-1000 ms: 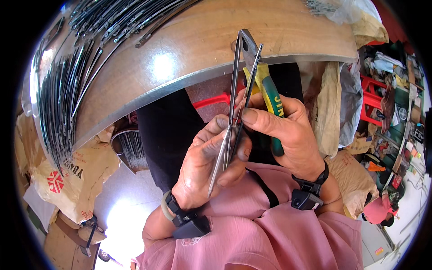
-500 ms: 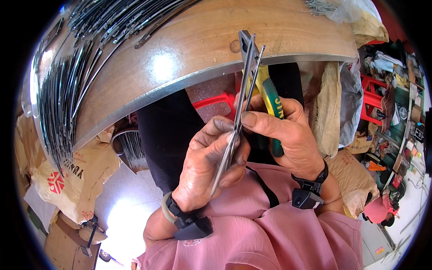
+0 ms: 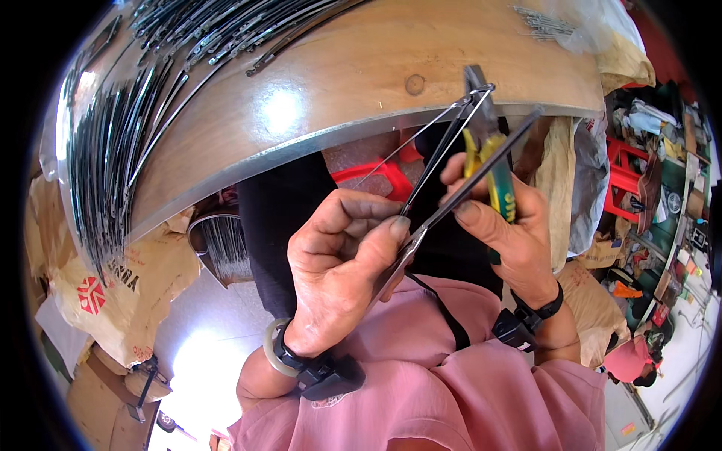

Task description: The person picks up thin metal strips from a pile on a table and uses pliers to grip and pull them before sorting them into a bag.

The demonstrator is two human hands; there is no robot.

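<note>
My left hand [image 3: 335,263] is closed, thumb pressed on several long thin dark metal strips [image 3: 444,150] that fan out from its fingers. One wider dark strip [image 3: 492,161] slants up to the right, crossing in front of the right fingers. My right hand [image 3: 519,233] is wrapped round pliers [image 3: 502,188] with yellow and green handles, jaws pointing up. Close to the jaws, the far ends of the thin strips meet a slim bright rod [image 3: 410,139] that slopes down to the left. Whether the jaws grip these ends I cannot tell.
A curved-edge wooden table [image 3: 361,68] lies ahead, with heaps of dark metal strips [image 3: 113,158] on its left. Thin wires [image 3: 545,22] lie at its far right. Below stand a bin of thin rods [image 3: 226,244], a red stool [image 3: 376,177] and paper sacks [image 3: 128,301].
The pliers and right hand have shifted right. The strips, bunched together before, now spread apart, and a slim rod angles off to the left near the jaws.
</note>
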